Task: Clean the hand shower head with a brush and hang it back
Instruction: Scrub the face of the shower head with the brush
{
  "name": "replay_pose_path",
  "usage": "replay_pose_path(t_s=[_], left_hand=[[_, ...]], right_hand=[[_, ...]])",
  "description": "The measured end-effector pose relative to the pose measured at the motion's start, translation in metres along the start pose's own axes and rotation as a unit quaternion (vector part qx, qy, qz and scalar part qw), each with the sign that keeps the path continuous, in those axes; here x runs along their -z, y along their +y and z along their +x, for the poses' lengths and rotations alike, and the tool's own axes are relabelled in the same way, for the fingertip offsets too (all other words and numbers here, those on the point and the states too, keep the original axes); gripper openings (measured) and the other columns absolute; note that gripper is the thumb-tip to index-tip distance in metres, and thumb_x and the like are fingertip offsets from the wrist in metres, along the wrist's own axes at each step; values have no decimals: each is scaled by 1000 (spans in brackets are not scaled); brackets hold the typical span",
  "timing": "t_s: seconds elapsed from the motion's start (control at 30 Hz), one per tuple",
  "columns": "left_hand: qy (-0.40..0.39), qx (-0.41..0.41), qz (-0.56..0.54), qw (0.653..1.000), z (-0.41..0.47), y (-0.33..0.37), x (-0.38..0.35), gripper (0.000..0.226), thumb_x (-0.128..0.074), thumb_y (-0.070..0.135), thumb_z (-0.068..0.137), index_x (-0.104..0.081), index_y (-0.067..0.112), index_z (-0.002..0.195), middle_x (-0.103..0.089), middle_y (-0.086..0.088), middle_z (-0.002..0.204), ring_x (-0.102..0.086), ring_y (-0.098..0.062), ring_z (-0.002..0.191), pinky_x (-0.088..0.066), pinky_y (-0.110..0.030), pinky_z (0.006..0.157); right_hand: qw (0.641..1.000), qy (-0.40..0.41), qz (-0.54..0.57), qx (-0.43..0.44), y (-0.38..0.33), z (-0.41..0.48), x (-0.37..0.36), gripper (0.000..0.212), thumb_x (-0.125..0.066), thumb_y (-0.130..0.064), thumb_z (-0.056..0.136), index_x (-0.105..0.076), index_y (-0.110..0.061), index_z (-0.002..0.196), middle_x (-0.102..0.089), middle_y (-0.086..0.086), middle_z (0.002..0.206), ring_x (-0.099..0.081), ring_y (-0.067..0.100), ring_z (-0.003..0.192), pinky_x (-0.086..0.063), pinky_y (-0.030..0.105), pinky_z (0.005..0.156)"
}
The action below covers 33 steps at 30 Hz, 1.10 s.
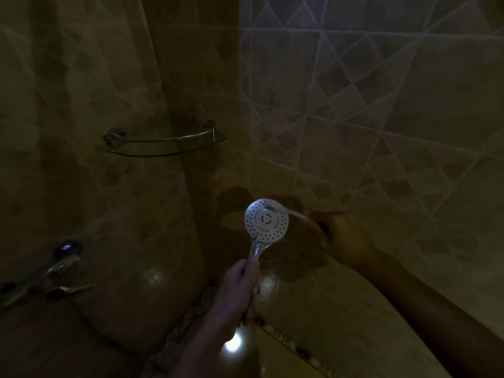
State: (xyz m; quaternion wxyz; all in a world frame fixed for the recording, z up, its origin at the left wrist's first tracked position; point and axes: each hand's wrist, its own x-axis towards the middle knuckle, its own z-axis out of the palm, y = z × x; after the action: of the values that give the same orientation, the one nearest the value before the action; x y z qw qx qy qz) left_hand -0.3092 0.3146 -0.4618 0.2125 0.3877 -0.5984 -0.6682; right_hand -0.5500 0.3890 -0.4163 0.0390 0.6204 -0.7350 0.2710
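Dim tiled shower corner, brown diamond-pattern walls; light poor throughout.

Item: hand shower head, round white perforated face turned toward the camera, at about 6 o'clock of the view. Chrome handle ran down into the left hand, grip clamped around it from below, probably to present the nozzle face square for scrubbing.

Item: brush, pale, blurred; bristle end lay on the face's rim at about 1 o'clock of the disc. Its handle ran off toward 3 o'clock into the right hand, grip closed about it; finger detail too dark to tell. Judged step: scrubbing under way, hanging back not yet done.

Surroundings: glass corner shelf with chrome rail at 10 o'clock, well apart. Chrome tap fitting at 8 o'clock on the left wall. No holder for the shower head visible; hose not discernible. Nothing stood between brush and face.
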Motion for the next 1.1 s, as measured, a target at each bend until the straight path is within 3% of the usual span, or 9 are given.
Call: replay_pose_path(t_s=[0.07,0.17,0.23,0.37,0.53,0.7,0.87,1.0,1.1], left_hand=[[-6,3,-9,1000,-2,0,0,39,-44,44,102,-53,9,85,-46,1,54,-33,-11,28,-22,-14,33],[-10,2,-17,1000,-4,0,0,41,-44,45,102,-52,9,84,-45,-1,55,-32,-11,29,-23,-14,33],[-9,1,-14,1000,-4,1,0,39,-44,44,102,-53,11,85,-46,0,55,-32,-11,30,-23,-14,32],[-10,13,-10,1000,-4,1,-2,41,-44,43,102,-53,5,89,-46,4,53,-32,-10,30,-23,-16,34],[-25,8,-13,1000,-5,2,-2,39,-44,46,102,-55,11,87,-46,2,55,-32,-11,31,-23,-18,36],[-26,18,-14,999,-5,-1,-5,45,-44,47,101,-51,2,94,-47,3,54,-33,-12,29,-22,-18,40],[-40,9,-19,999,-7,2,-5,41,-44,46,102,-54,8,90,-47,0,56,-34,-13,31,-25,-19,36],[-41,13,-21,999,-7,5,-6,45,-44,44,102,-50,0,98,-46,0,55,-34,-12,30,-25,-18,37],[-48,20,-25,998,-7,5,-5,45,-44,48,101,-55,4,99,-47,1,56,-35,-11,31,-25,-18,36]], right_hand=[[998,53,20,-11,-4,1,6,34,-51,-36,101,-76,-16,88,-74,1,72,-63,9,55,-45,21,50],[995,-67,59,54,-23,-12,12,27,-58,-29,99,-74,-15,82,-70,4,66,-64,7,61,-48,19,56],[992,-112,23,46,-21,-16,5,36,-51,-39,100,-74,-17,84,-70,3,68,-65,11,59,-52,26,59],[998,42,16,-33,2,-3,3,34,-48,-38,102,-76,-20,97,-74,-2,76,-67,11,61,-56,36,59],[993,-100,47,52,-14,-19,2,44,-46,-49,99,-74,-17,86,-67,1,63,-60,14,54,-47,21,52],[997,50,2,-52,7,-8,4,33,-49,-37,102,-74,-20,89,-70,-6,72,-62,8,56,-44,21,52],[993,-102,28,57,-8,-30,5,36,-44,-43,103,-73,-24,93,-67,-6,69,-61,7,56,-50,28,55],[997,48,7,-52,2,-17,9,34,-46,-40,102,-71,-20,91,-69,-3,70,-63,11,56,-54,37,55],[999,34,30,16,-3,-17,16,28,-50,-33,103,-70,-20,89,-66,-6,67,-59,7,54,-50,30,53]])
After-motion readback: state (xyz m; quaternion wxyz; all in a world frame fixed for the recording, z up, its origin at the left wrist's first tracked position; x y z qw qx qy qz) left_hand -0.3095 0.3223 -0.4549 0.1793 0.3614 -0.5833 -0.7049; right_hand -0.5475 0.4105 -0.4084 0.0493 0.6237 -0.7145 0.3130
